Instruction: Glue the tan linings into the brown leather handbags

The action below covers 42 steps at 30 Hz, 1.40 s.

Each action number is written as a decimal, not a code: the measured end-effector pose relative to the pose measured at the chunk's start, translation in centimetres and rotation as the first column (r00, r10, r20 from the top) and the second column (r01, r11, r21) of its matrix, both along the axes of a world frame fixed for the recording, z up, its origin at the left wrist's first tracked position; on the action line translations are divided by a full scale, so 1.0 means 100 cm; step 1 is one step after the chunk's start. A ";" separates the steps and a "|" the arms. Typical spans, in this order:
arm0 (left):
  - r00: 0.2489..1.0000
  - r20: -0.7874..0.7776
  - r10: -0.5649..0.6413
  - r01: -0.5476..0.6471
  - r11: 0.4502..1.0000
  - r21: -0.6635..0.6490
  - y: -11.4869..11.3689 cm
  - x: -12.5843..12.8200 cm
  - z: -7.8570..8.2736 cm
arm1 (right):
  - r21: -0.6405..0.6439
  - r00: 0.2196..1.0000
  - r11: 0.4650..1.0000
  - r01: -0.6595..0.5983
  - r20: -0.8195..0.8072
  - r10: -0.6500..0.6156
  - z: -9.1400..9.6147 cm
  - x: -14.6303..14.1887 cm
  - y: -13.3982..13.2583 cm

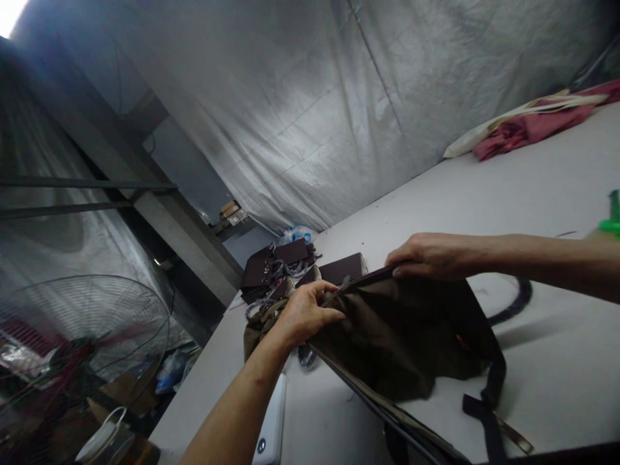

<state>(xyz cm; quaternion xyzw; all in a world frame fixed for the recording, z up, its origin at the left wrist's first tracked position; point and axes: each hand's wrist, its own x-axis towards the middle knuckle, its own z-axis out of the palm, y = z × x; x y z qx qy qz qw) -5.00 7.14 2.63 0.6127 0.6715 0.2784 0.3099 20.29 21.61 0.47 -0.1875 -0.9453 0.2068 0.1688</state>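
Note:
A dark brown fabric bag (402,336) with black straps lies on the white table (533,194), its opening lifted. My left hand (305,313) is closed on the bag's upper edge at its left end, fingers curled over the rim. My right hand (431,255) grips the same edge farther right, fingers pressed down on the fabric. A black strap (489,420) trails off the bag toward the table's front edge.
Several dark brown pouches (281,261) are piled at the table's far left end. Pink and cream cloth (533,123) lies at the back right. A green-topped object (611,223) stands at the right edge. A white device (271,429) sits by my left forearm. A floor fan (82,361) stands left.

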 end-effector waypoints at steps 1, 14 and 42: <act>1.000 -0.011 -0.023 0.023 1.000 -0.007 0.001 0.002 0.001 | -0.057 1.000 0.998 0.017 -0.004 -0.017 -0.002 0.010 0.004; 0.838 -0.541 -0.063 0.205 0.957 0.206 0.015 0.017 0.014 | -0.151 0.984 0.986 0.072 -0.149 -0.094 -0.014 0.030 0.001; 0.726 -0.663 -0.186 0.469 0.838 0.279 -0.013 0.030 -0.003 | -0.142 0.942 0.984 0.111 -0.300 -0.150 -0.022 0.033 -0.040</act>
